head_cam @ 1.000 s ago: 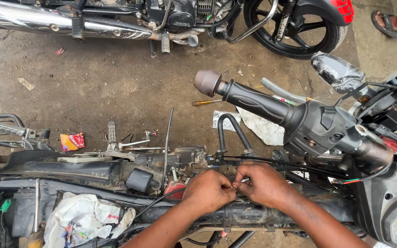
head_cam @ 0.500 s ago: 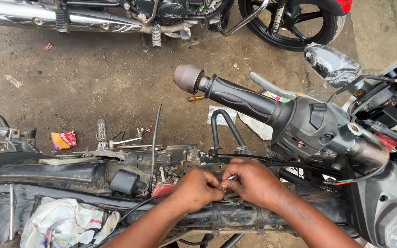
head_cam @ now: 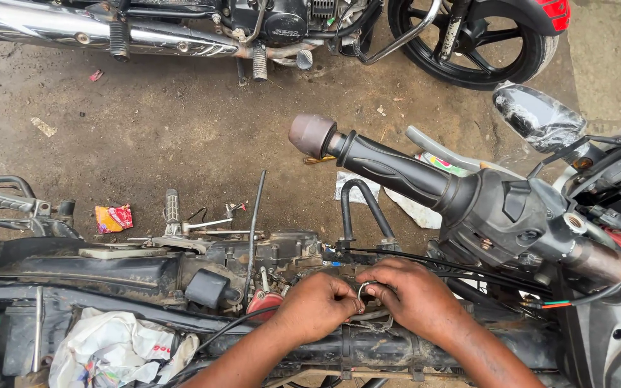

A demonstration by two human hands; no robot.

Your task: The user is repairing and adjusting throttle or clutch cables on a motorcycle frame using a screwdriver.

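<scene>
Far left of the handlebar grip (head_cam: 397, 169): crumpled white plastic bag (head_cam: 109, 348) tucked in the stripped frame, red snack wrapper (head_cam: 113, 218) on the concrete floor (head_cam: 145, 122). Below-left of the grip, left hand (head_cam: 315, 307) curled, fingertips pinched on a thin wire loop (head_cam: 363, 289). Right hand (head_cam: 415, 298) directly under the grip, also pinching that loop. Versus a second ago: hands drawn tighter together, loop now plainly visible between them; looks like bending or threading is underway. Mirror (head_cam: 537, 115) right of the grip.
</scene>
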